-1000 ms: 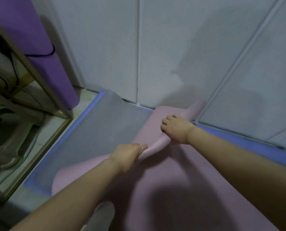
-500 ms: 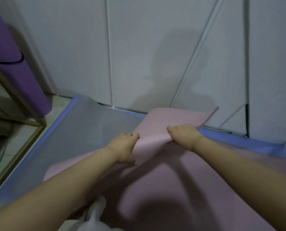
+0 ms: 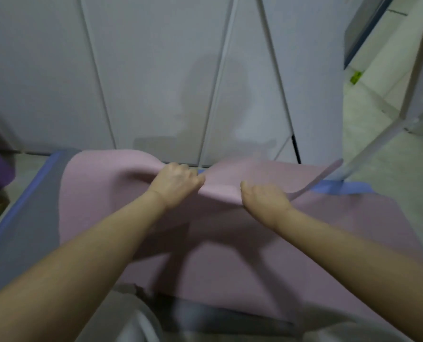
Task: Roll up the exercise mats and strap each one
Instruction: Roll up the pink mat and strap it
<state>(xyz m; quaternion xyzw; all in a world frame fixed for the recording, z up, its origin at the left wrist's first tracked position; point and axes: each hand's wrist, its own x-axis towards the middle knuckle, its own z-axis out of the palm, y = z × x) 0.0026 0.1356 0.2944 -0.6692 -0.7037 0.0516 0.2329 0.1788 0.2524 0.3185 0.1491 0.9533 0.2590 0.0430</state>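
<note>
Gripping the folded-back far edge of pink mat point(image 3: 230, 243) with left hand point(image 3: 175, 186) and right hand point(image 3: 264, 201), both curled around it mid-frame. Spread across centre frame, atop blue-edged mat point(image 3: 25, 225).

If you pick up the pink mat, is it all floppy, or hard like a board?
Probably floppy: the pink mat bends and dips between the left hand and the right hand where its edge is lifted. Its right corner curls up unsupported, so it is likely a bit springy too. It seems light, since two hands raise the edge easily.
</note>
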